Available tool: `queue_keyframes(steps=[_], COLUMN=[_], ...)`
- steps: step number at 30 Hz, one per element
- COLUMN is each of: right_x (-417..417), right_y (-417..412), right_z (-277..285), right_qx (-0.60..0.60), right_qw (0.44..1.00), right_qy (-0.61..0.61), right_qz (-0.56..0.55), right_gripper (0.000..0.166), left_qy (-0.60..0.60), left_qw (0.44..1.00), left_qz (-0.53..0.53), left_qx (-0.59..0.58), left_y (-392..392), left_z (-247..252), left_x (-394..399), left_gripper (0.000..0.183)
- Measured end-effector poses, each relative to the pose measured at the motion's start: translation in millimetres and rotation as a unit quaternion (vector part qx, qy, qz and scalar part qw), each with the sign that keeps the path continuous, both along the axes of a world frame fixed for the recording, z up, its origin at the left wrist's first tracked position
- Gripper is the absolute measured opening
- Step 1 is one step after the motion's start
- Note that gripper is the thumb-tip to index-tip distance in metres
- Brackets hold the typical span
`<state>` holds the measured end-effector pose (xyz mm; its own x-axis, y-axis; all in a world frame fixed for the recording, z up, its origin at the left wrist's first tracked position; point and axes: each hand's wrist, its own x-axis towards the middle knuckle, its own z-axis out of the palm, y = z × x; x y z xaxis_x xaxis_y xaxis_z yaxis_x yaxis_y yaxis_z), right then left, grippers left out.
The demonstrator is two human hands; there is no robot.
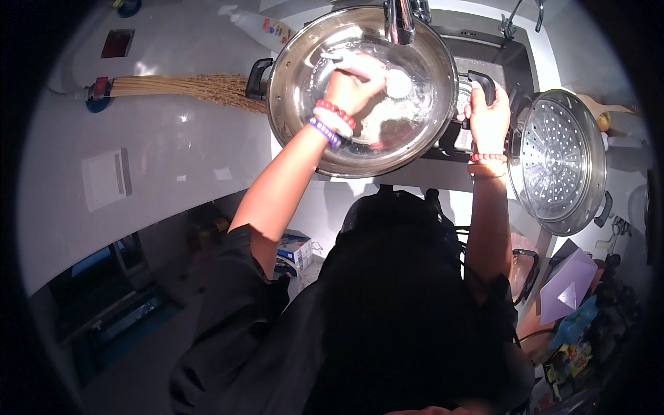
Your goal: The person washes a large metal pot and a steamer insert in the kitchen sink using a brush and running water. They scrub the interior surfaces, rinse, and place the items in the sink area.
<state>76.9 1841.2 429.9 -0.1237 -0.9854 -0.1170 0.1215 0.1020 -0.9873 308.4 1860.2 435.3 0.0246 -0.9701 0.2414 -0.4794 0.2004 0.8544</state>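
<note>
A large stainless-steel pot [290, 119] with black side handles lies over the sink, its shiny inside facing up. My left hand [358, 85] is inside it, closed around a white dish brush [399, 84]. The brush's round pale head is near the pot's bottom; glare hides whether they touch. My right hand [488, 116] grips the pot's right-hand black handle [482, 83]. Above the pot's far rim hangs a chrome faucet [400, 23]. Wet streaks and suds-like marks show on the metal inside.
Behind the pot is a dark sink [513, 62]. A perforated steamer pan [557, 161] stands on the right. On the left, a straw whisk broom [176, 88] hangs against the pale glossy surface, with a white bottle [259, 28] above it. A lilac box [569, 285] sits lower right.
</note>
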Motion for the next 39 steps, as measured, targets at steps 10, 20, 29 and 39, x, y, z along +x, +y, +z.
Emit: queue_keyframes(steps=[10, 20, 29, 39], right_x=[5.8, 3.7, 6.1, -1.8], right_y=[3.3, -5.6, -10.1, -10.4], right_z=[-8.6, -7.5, -3.8, -22.9], right_qx=[-0.02, -0.001, -0.015, 0.008], right_qw=[0.996, 0.997, 0.995, 0.99], right_qy=[-0.082, -0.073, -0.083, -0.131], right_qz=[-0.004, 0.012, 0.045, 0.045], right_gripper=[0.019, 0.016, 0.009, 0.012], left_qy=[-0.066, -0.034, 0.219, 0.328], left_qw=[0.984, 0.987, 0.955, 0.889], left_qz=[0.161, -0.114, -0.01, -0.016], left_qx=[0.028, 0.112, 0.199, 0.319], left_y=[-17.6, 22.9, 15.9, 26.1], left_z=[1.1, 30.8, 21.9, 46.0], left_x=[2.9, 37.7, 42.8, 13.6], left_gripper=[0.025, 0.031, 0.032, 0.039])
